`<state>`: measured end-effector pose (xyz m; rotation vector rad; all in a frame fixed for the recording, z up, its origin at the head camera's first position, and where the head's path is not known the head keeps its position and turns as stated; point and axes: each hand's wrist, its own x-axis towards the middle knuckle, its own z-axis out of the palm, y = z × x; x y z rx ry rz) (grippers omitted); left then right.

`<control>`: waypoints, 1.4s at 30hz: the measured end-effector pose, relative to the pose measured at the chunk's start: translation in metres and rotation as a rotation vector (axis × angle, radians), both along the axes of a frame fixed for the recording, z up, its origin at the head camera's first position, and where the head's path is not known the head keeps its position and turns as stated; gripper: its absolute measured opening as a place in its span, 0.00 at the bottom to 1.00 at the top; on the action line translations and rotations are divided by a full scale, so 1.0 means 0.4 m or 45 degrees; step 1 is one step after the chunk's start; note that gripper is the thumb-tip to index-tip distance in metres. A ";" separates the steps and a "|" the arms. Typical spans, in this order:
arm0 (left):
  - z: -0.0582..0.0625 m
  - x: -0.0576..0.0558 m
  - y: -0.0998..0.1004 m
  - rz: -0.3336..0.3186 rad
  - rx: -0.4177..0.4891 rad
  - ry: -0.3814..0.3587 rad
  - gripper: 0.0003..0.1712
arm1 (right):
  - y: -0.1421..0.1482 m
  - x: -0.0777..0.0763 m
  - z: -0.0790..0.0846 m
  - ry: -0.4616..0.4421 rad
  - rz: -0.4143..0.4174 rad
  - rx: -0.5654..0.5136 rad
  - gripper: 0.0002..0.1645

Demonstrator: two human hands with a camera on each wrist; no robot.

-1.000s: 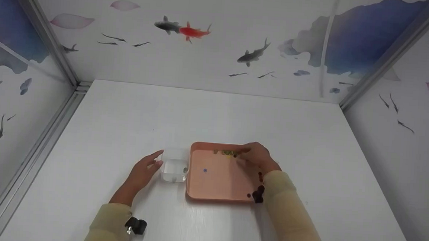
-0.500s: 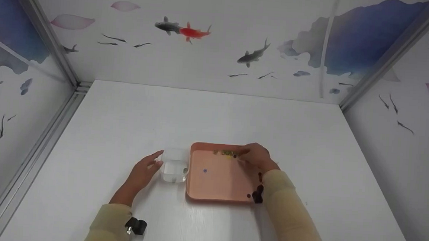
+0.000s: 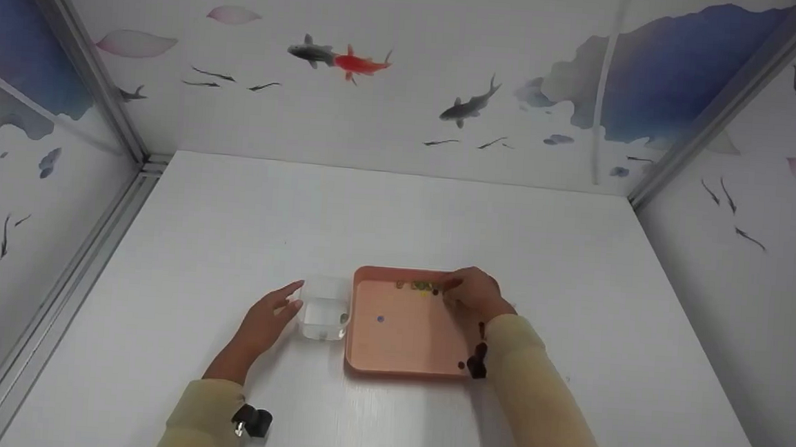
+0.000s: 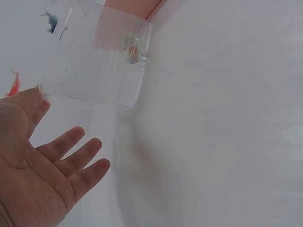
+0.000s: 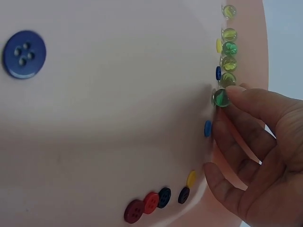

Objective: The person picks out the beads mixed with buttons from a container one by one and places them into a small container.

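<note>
In the head view, my left hand (image 3: 269, 319) touches the left side of a clear plastic box (image 3: 323, 316) with its fingertips. The left wrist view shows the other fingers spread loosely, and a marble (image 4: 133, 54) in the box. My right hand (image 3: 475, 290) reaches over the back of a pink-orange tray (image 3: 404, 352). From the right wrist view, its thumb and a finger pinch a green marble (image 5: 221, 98) at the tray wall. Several yellow and green marbles (image 5: 229, 63) line up beside it. A light blue button (image 5: 208, 128) lies near the curled fingers.
A dark blue button (image 5: 24, 54) lies on the tray floor. Red (image 5: 151, 202), maroon, dark and yellow buttons lie near one tray corner. Clear box and tray stand side by side on a white table (image 3: 371, 215), with printed wall panels (image 3: 391, 112) behind and at both sides.
The head view has tilted slightly. Both hands, the box and the tray stay practically where they were, with the right hand still at the row of marbles.
</note>
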<state>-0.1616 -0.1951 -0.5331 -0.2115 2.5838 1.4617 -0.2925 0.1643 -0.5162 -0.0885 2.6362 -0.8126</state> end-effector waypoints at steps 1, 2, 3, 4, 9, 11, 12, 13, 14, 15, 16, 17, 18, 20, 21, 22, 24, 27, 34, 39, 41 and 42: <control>0.001 0.001 0.000 0.001 0.006 0.000 0.29 | 0.000 0.000 -0.001 0.007 0.010 0.007 0.17; 0.001 0.002 0.000 -0.002 0.007 0.003 0.29 | 0.000 0.001 -0.002 0.014 0.020 0.014 0.16; 0.001 0.002 0.000 -0.004 0.005 0.003 0.29 | 0.001 0.001 -0.002 0.027 0.034 0.020 0.16; 0.000 0.002 -0.001 -0.004 0.006 0.003 0.30 | 0.001 0.001 -0.001 0.039 0.045 0.026 0.17; -0.003 0.001 -0.002 -0.006 0.024 0.007 0.32 | -0.001 0.002 0.003 0.080 0.087 0.049 0.17; -0.004 0.000 -0.003 -0.007 0.025 0.008 0.31 | -0.002 0.002 0.004 0.076 0.076 0.055 0.18; -0.005 0.000 -0.002 -0.007 0.024 0.008 0.31 | -0.003 0.002 0.004 0.072 0.071 0.058 0.18; -0.004 0.000 -0.002 -0.005 0.025 0.008 0.30 | -0.004 0.002 0.004 0.068 0.064 0.057 0.18; -0.004 0.000 -0.003 -0.003 0.024 0.007 0.29 | -0.004 0.001 0.004 0.063 0.056 0.058 0.18; -0.004 0.000 -0.003 0.001 0.023 0.005 0.29 | -0.005 0.001 0.003 0.055 0.044 0.052 0.18; -0.004 0.000 -0.003 0.002 0.021 0.004 0.29 | -0.006 0.001 0.002 0.045 0.029 0.043 0.18; -0.003 0.000 -0.003 0.002 0.018 0.002 0.29 | -0.005 0.000 0.001 0.042 0.020 0.040 0.18; -0.003 0.000 -0.002 0.002 0.022 0.002 0.29 | -0.005 0.000 -0.001 0.035 0.004 0.033 0.18; -0.003 -0.001 -0.003 -0.001 0.022 0.006 0.28 | -0.005 -0.001 -0.004 0.022 -0.031 0.021 0.18; -0.003 -0.002 -0.002 -0.004 0.021 0.011 0.28 | -0.005 -0.002 -0.005 0.021 -0.036 0.018 0.17; -0.004 -0.003 -0.002 -0.009 0.018 0.016 0.28 | -0.005 -0.001 -0.006 0.016 -0.044 0.017 0.17; -0.005 -0.004 -0.003 -0.016 0.016 0.023 0.29 | -0.006 -0.001 -0.005 0.005 -0.058 0.007 0.17; -0.003 -0.001 -0.005 -0.023 0.015 0.019 0.31 | -0.005 0.002 -0.002 0.011 -0.023 0.004 0.17; 0.003 0.001 -0.002 -0.012 0.016 -0.011 0.30 | 0.001 0.001 -0.001 0.056 0.049 0.013 0.14; 0.003 0.000 -0.001 -0.008 0.002 -0.013 0.29 | -0.003 0.004 0.005 0.053 0.023 0.018 0.18; 0.002 -0.001 0.000 -0.005 0.002 -0.012 0.29 | -0.006 0.005 0.010 0.042 0.009 0.010 0.19; 0.001 -0.002 0.001 -0.003 0.000 -0.010 0.29 | -0.007 0.005 0.012 0.040 0.006 0.013 0.19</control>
